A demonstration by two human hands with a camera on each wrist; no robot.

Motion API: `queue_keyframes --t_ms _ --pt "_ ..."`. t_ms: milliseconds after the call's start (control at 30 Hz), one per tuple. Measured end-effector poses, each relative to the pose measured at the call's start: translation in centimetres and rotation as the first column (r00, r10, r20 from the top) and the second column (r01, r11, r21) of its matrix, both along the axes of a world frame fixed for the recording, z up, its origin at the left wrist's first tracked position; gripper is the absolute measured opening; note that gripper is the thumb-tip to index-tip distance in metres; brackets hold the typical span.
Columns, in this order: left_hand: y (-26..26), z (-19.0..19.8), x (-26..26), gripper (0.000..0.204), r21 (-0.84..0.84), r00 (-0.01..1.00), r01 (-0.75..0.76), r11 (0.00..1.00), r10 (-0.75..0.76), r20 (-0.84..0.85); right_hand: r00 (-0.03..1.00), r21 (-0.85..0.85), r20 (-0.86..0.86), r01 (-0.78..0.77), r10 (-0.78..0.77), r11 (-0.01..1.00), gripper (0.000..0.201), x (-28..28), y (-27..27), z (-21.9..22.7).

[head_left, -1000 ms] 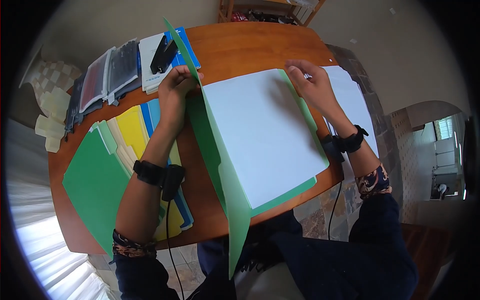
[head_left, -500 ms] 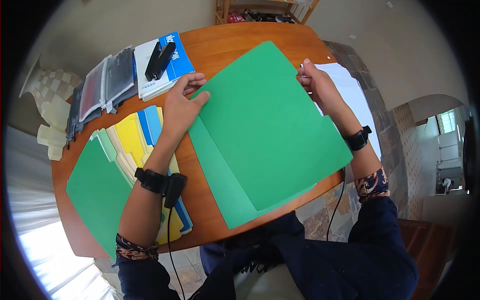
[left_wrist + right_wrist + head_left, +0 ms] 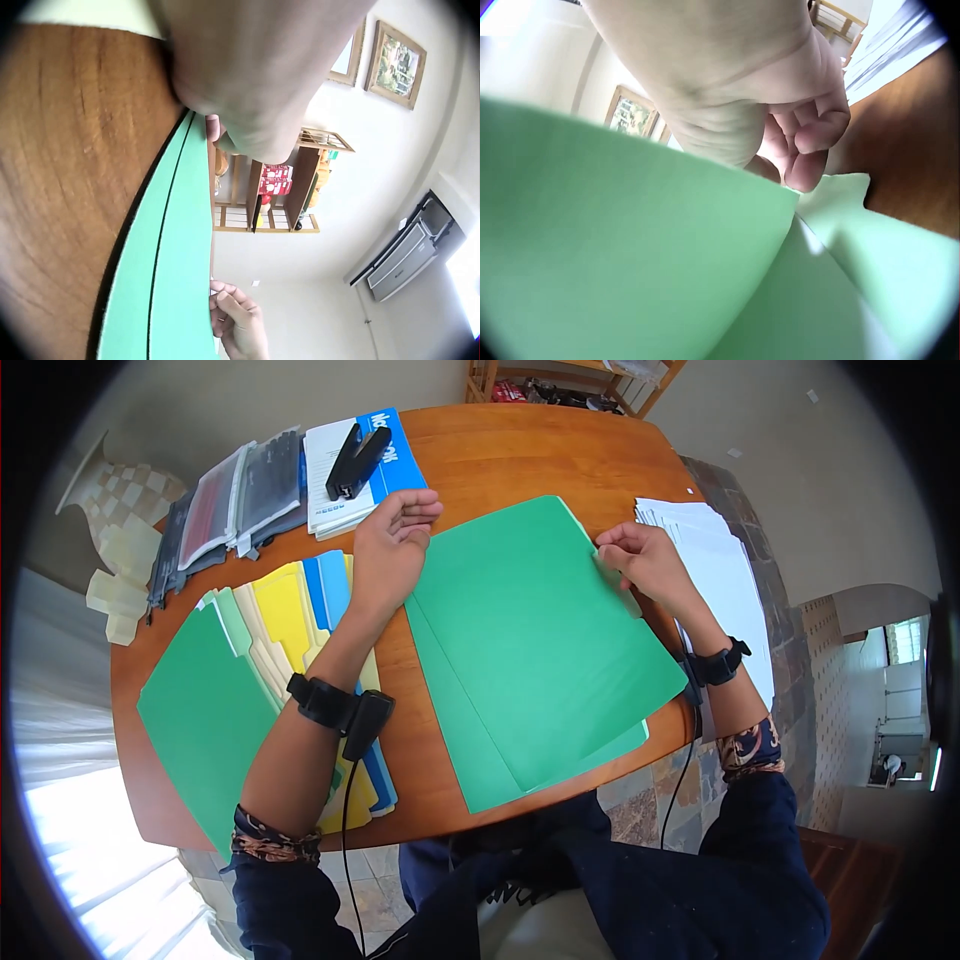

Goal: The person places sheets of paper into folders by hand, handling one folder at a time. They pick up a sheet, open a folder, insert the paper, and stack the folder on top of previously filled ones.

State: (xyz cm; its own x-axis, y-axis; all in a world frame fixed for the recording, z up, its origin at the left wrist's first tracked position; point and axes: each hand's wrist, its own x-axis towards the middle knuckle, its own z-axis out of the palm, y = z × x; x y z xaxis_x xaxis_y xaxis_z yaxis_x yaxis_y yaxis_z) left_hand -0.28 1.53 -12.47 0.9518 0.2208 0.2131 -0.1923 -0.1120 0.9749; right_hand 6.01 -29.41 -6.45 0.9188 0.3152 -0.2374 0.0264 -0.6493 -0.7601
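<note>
A green file folder [image 3: 540,640] lies at the table's front, its upper cover folded over white paper, a thin strip of which shows in the right wrist view. My right hand [image 3: 650,565] is at the folder's right edge, fingers curled. In the right wrist view, the fingertips [image 3: 806,176] meet the edge of the slightly raised cover, and the cover partly hides the thumb. My left hand [image 3: 395,555] is by the upper left corner near the fold, its fingers loosely bent and holding nothing.
Green, cream, yellow and blue folders [image 3: 275,620] fan out on the left. A black stapler [image 3: 358,460] rests on notebooks [image 3: 400,455] at the back, beside zippered pouches [image 3: 240,495]. White paper sheets [image 3: 715,560] lie along the right side of the wooden table [image 3: 560,450].
The green cover, upright at first, has swung over to the right and down over the white paper. My left hand has come off the cover; my right hand went to its edge and lowered with it.
</note>
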Motion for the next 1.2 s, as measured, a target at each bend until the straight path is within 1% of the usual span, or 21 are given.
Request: queue_keyframes --t_ms 67,100,167,200,267,300,367,400,467,500,567,600,667,767,900,967,1000,1067,1100,1167,1200 --pt "0.1 0.0 0.0 0.039 -0.079 0.999 -0.039 0.996 0.04 0.005 0.97 -0.085 0.239 -0.025 0.045 0.996 0.024 0.9 -0.8 -1.5" --pt "0.3 0.0 0.0 0.039 -0.077 0.999 -0.048 0.996 0.048 0.005 0.97 -0.083 0.239 -0.033 0.052 0.996 0.024 0.9 -0.7 -1.5" --pt "0.4 0.2 0.0 0.039 -0.161 0.999 -0.041 0.986 0.04 -0.011 0.948 -0.26 0.297 -0.039 0.119 0.965 0.032 0.6 -0.5 -1.0" --pt "0.4 0.2 0.0 0.039 -0.162 0.999 -0.038 0.986 0.037 -0.01 0.948 -0.261 0.298 -0.036 0.116 0.965 0.032 0.3 -0.3 -0.6" --pt "0.3 0.2 0.0 0.038 -0.122 1.0 -0.024 0.992 0.021 -0.021 0.953 -0.423 0.273 -0.001 0.129 0.906 0.037 -0.3 0.5 0.4" --pt "0.2 0.2 0.1 0.038 -0.127 1.0 -0.015 0.992 0.013 -0.017 0.954 -0.428 0.275 0.008 0.122 0.904 0.037 -0.4 0.6 0.5" --pt "0.2 0.1 0.1 0.038 -0.081 0.999 -0.014 0.997 0.011 -0.036 0.972 -0.44 0.193 -0.039 0.137 0.897 0.038 -0.4 0.7 0.7" --pt "0.1 0.1 0.1 0.038 -0.083 0.999 -0.008 0.997 0.005 -0.034 0.972 -0.442 0.195 -0.033 0.132 0.896 0.038 -0.4 0.6 0.6" --pt "0.0 0.1 0.0 0.039 -0.028 0.999 0.004 1.0 -0.005 -0.045 0.963 -0.376 0.212 -0.078 0.168 0.923 0.03 -0.2 0.4 0.1" --pt "0.0 0.0 0.0 0.039 -0.028 0.999 0.009 1.0 -0.01 -0.044 0.963 -0.377 0.213 -0.074 0.164 0.923 0.03 0.0 0.3 -0.1" --pt "-0.1 0.0 -0.1 0.04 0.097 0.999 0.037 0.995 -0.033 -0.036 0.952 -0.37 0.263 -0.048 0.154 0.928 0.029 0.2 0.0 -0.4" --pt "-0.1 0.0 -0.1 0.04 0.096 0.999 0.041 0.994 -0.038 -0.034 0.953 -0.372 0.265 -0.042 0.15 0.927 0.029 0.2 -0.1 -0.5" --pt "-0.2 0.1 -0.2 0.042 0.235 0.997 0.07 0.969 -0.061 -0.047 0.968 -0.338 0.219 -0.044 0.124 0.94 0.032 0.3 0.0 -0.5" --pt "-0.5 0.5 -0.5 0.044 0.248 0.995 0.082 0.965 -0.067 -0.068 0.97 -0.289 0.21 -0.057 0.122 0.956 0.032 0.3 0.2 -0.4" --pt "-0.4 0.3 -0.5 0.045 0.259 0.995 0.095 0.961 -0.084 -0.054 0.968 -0.308 0.221 -0.043 0.115 0.951 0.033 0.7 0.9 -0.2" --pt "-0.4 0.5 -0.7 0.046 0.26 0.995 0.095 0.961 -0.082 -0.062 0.936 -0.208 0.325 -0.07 0.137 0.976 0.027 1.7 1.1 -1.1" --pt "-0.4 0.4 -0.8 0.046 0.261 0.995 0.096 0.961 -0.084 -0.058 0.935 -0.208 0.329 -0.067 0.134 0.976 0.027 2.0 1.4 -1.1" --pt "-0.4 0.3 -0.8 0.047 0.288 0.995 0.103 0.952 -0.094 -0.046 0.985 -0.018 0.159 -0.062 0.064 0.998 0.026 2.6 2.2 -0.9" --pt "-0.4 0.4 -0.8 0.047 0.289 0.994 0.104 0.952 -0.096 -0.043 0.985 -0.018 0.162 -0.061 0.063 0.998 0.026 3.1 2.4 -1.0" --pt "-0.4 0.4 -0.9 0.048 0.299 0.994 0.108 0.948 -0.102 -0.034 0.994 0.021 0.072 -0.086 0.084 0.996 0.022 4.0 2.8 -1.2" --pt "-0.4 0.4 -0.9 0.048 0.3 0.994 0.107 0.948 -0.102 -0.032 0.994 0.022 0.075 -0.085 0.084 0.996 0.022 4.2 3.1 -0.9"
